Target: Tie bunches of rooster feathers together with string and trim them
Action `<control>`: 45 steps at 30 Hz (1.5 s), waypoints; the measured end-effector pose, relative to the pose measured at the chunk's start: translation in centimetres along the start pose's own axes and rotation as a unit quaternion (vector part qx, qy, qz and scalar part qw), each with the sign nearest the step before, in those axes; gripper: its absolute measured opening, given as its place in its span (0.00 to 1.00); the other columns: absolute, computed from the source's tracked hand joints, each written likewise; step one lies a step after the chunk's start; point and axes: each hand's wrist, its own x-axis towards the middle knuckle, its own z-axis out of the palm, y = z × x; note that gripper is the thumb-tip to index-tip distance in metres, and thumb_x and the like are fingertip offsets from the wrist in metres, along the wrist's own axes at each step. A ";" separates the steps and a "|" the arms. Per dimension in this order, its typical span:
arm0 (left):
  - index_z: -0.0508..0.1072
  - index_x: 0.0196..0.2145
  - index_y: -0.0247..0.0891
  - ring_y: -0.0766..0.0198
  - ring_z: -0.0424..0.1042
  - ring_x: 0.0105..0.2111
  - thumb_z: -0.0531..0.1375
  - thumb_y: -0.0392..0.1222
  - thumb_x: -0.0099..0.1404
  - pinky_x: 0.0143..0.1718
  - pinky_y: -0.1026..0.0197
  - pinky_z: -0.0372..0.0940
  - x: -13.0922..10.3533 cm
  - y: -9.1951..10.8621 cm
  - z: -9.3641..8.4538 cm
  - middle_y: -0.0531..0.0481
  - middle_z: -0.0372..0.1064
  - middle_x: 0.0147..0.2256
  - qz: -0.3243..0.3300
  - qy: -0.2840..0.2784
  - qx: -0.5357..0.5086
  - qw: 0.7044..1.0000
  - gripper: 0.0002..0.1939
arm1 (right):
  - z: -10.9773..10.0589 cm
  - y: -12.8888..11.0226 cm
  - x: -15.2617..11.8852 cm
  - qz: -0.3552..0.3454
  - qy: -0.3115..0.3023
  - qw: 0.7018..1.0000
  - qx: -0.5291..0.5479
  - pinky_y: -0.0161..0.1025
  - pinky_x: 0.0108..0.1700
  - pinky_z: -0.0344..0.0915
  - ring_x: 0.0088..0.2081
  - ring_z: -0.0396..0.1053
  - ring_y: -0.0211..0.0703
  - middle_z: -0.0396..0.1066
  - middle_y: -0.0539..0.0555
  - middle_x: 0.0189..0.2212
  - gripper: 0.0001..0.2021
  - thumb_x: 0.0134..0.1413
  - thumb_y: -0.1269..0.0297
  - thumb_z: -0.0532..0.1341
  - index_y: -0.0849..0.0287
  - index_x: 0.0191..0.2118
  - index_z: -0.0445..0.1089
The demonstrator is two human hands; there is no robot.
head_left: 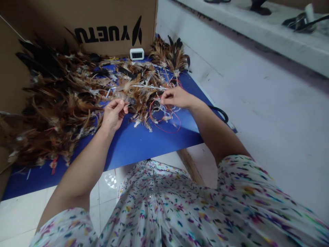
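My left hand (114, 113) is closed in a pinch at the near edge of the feather pile, with a small fluffy feather (123, 95) at its fingertips. To the right, my right hand (177, 97) also has thumb and fingers pressed together, over the pile; what lies between them is too small to make out. Loops of thin red string (164, 131) hang down beneath the right fingers onto the blue tabletop (144, 144). Between both hands lie loose brown feathers (142, 109) with pale quills. A thin white strip (149, 86) runs across them towards the right hand.
A large heap of brown and black feathers (56, 109) covers the table's left side. At the back stand a white digital clock (137, 50), a cardboard box (108, 20) and upright feather bunches (169, 55). A black cable (219, 110) curves at the right edge beside the wall (257, 103).
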 end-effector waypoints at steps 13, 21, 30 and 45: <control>0.71 0.22 0.35 0.75 0.66 0.18 0.72 0.37 0.57 0.21 0.71 0.64 -0.2 0.0 0.2 0.52 0.74 0.25 -0.003 -0.012 -0.003 1.000 0.14 | -1.9 0.0 -1.3 0.018 0.115 0.993 0.029 0.34 0.24 0.57 0.21 0.61 0.32 0.70 0.49 0.20 0.04 0.46 0.69 0.70 0.59 0.26 0.75; 0.71 0.22 0.35 0.75 0.67 0.18 0.75 0.40 0.52 0.19 0.72 0.64 -0.3 -0.1 0.3 0.53 0.75 0.25 -0.002 -0.020 -0.013 1.000 0.16 | -0.9 -0.6 -2.8 0.046 0.041 0.978 0.200 0.29 0.20 0.59 0.22 0.67 0.31 0.77 0.53 0.25 0.10 0.46 0.64 0.74 0.62 0.27 0.73; 0.70 0.21 0.36 0.75 0.67 0.18 0.76 0.40 0.50 0.19 0.72 0.63 -0.4 0.0 0.5 0.53 0.75 0.25 -0.006 -0.024 -0.006 1.000 0.17 | -1.5 -2.1 -3.0 0.038 0.095 0.952 0.287 0.28 0.18 0.58 0.19 0.67 0.31 0.75 0.51 0.23 0.14 0.49 0.59 0.72 0.59 0.31 0.67; 0.71 0.22 0.35 0.75 0.67 0.17 0.75 0.39 0.51 0.19 0.72 0.64 -0.5 -0.1 0.6 0.53 0.75 0.24 -0.012 -0.028 -0.008 1.000 0.15 | 0.0 -0.3 -1.6 -0.112 0.083 0.963 -0.229 0.42 0.47 0.67 0.42 0.74 0.46 0.79 0.55 0.39 0.11 0.55 0.71 0.59 0.59 0.40 0.78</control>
